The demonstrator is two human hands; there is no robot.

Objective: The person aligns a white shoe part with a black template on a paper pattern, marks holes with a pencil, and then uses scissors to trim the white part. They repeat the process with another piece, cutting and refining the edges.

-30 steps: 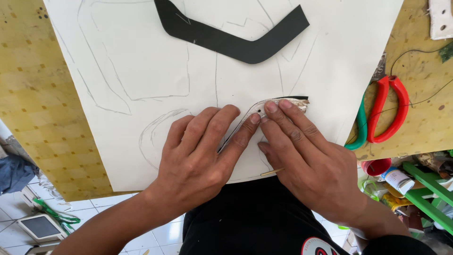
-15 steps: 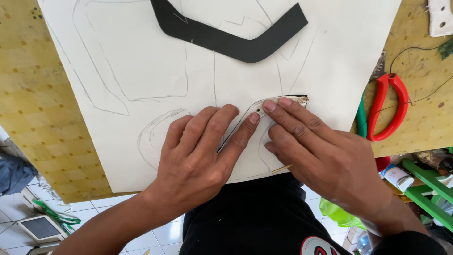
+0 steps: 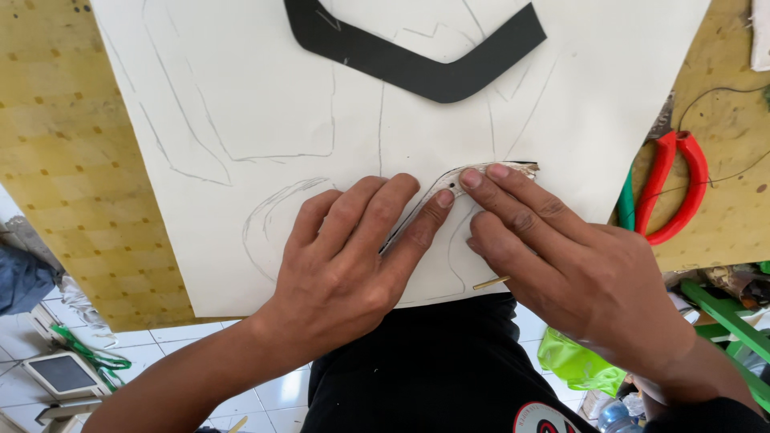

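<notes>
**Hands hold their place on the pattern piece**

Hands have barely shifted over the last second: left hand (image 3: 345, 256) and right hand (image 3: 561, 256) press flat, fingers extended, on the curved template (image 3: 449, 180) near the white sheet's (image 3: 241, 96) front edge (pencil (image 3: 491, 282) under the right palm).

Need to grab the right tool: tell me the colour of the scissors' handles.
Red, with a green edge, on the scissors; seen in the head view.

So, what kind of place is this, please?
Probably a small craft or pattern-making workshop. Both hands, left hand and right hand, press a curved template onto a white sheet with pencilled outlines, a black cut-out lies above, and scissors rest on the pegboard bench.
</notes>
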